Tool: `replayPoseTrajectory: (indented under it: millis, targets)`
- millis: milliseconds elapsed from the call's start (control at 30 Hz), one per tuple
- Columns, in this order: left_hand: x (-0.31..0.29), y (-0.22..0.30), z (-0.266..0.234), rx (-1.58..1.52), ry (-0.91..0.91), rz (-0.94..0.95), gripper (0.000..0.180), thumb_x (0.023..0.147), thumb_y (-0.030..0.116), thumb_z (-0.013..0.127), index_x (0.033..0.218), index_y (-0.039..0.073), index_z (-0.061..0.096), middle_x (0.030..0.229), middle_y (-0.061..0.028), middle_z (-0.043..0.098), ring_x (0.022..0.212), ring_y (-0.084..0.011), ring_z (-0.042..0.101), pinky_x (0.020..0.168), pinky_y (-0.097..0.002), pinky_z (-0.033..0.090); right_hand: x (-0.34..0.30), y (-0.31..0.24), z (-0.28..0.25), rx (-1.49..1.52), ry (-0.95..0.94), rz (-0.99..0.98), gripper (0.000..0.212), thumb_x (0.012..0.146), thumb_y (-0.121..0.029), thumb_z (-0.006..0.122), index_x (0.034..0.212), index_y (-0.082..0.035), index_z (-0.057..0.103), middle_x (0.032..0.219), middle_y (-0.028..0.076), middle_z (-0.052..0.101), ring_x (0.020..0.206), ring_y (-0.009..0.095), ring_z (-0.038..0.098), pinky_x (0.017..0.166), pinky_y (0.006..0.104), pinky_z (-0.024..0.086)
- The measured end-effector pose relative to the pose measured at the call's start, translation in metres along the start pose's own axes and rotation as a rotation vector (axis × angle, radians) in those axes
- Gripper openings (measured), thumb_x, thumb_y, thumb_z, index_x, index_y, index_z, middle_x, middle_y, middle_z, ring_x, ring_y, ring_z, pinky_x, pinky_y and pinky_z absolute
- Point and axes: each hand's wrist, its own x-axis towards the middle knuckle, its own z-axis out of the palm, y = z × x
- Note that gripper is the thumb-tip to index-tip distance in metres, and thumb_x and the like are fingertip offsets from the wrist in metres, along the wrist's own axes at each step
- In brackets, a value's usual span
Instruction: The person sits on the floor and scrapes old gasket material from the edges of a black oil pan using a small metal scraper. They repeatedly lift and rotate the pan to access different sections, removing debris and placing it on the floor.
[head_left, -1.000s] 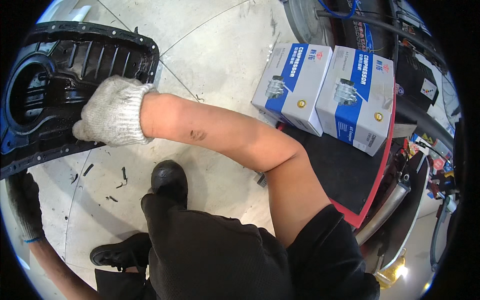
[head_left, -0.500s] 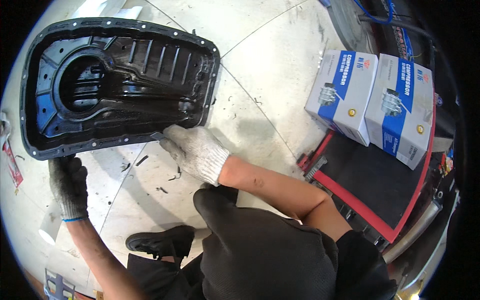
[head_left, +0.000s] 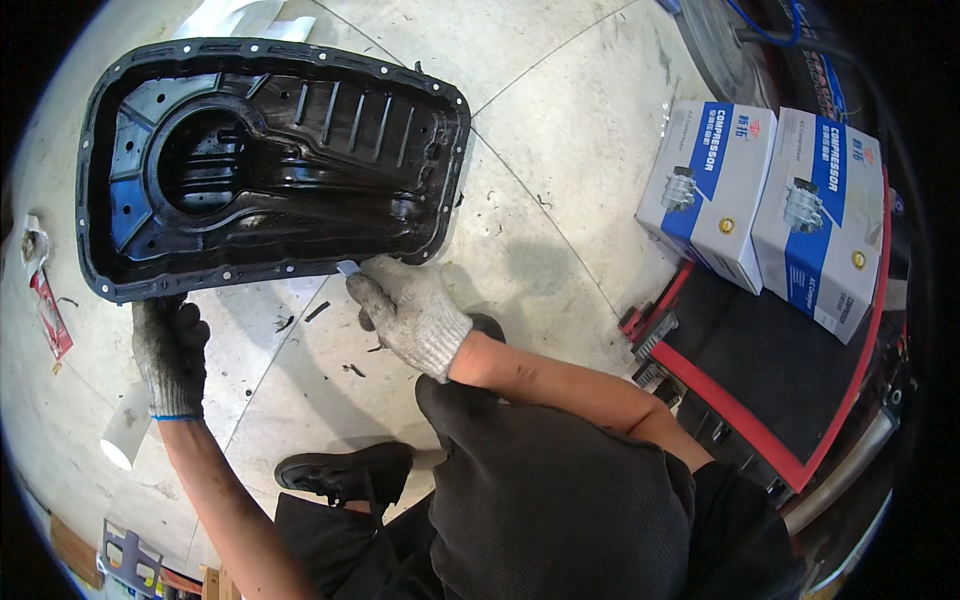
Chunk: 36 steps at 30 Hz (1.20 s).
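A black metal oil pan (head_left: 290, 225), oily inside with a round well at its left, is tipped open side up in front of me. My left hand (head_left: 172, 350), in a soiled knit glove, is closed on the pan's near left edge, with some fingers hidden beneath the rim. My gloved right hand (head_left: 410, 315) is closed around a small flat metal scraper blade (head_left: 347, 267). The blade's end lies at the near right part of the pan's flange, which has bolt holes along it. Most of the blade is hidden by the fingers.
Two white-and-blue compressor boxes (head_left: 705, 195) stand on a red-edged black cart top (head_left: 760, 370) at right. Dark scraps (head_left: 316, 311) litter the pale tiled floor. A red packet (head_left: 50, 315) and a white tube (head_left: 125, 430) lie left. My black shoe (head_left: 345, 473) is below.
The whole view has shifted, so everything appears further right. The right hand has turned slightly and the blade catches more light. The left hand keeps its hold on the pan.
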Motion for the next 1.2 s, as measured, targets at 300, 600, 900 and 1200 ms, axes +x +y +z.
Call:
replayPoseTrajectory:
  millis: [300,600,900,1200]
  targets:
    - [0.007,-0.003,-0.012,0.063,-0.024,-0.013,0.031,0.111,0.043,0.06,0.129,0.017,0.063,0.101,-0.0007,0.062,0.063,-0.0056,0.04,0.05,-0.0195,0.034,-0.005,-0.007,0.003,0.418,-0.077,0.235,0.028,0.109,-0.026,0.063,0.108,0.001,0.07,0.072,0.006,0.068,0.053,0.009,0.058,0.047,0.0263,0.046]
    - [0.004,-0.001,-0.007,0.105,-0.034,-0.008,0.032,0.111,0.044,0.059,0.131,0.02,0.062,0.101,0.0,0.06,0.063,-0.0052,0.039,0.05,-0.0182,0.034,-0.006,-0.016,0.006,0.616,-0.113,0.366,0.029,0.108,-0.028,0.064,0.107,0.0,0.07,0.072,0.006,0.068,0.049,0.01,0.055,0.045,0.0266,0.043]
    - [0.005,0.001,-0.01,0.137,-0.01,-0.025,0.032,0.112,0.046,0.057,0.125,0.018,0.062,0.097,0.0015,0.059,0.063,-0.0055,0.04,0.049,-0.0191,0.032,-0.007,-0.02,0.01,0.529,-0.098,0.299,0.029,0.109,-0.029,0.063,0.104,-0.001,0.068,0.071,0.006,0.067,0.05,0.01,0.056,0.044,0.0267,0.043]
    - [0.013,-0.005,-0.02,0.173,-0.059,-0.016,0.03,0.111,0.049,0.056,0.122,0.023,0.064,0.096,0.0041,0.059,0.062,-0.0058,0.039,0.05,-0.0202,0.031,-0.003,-0.025,0.017,0.649,-0.139,0.379,0.031,0.11,-0.029,0.061,0.104,0.001,0.066,0.071,0.007,0.067,0.047,0.012,0.056,0.042,0.028,0.044]
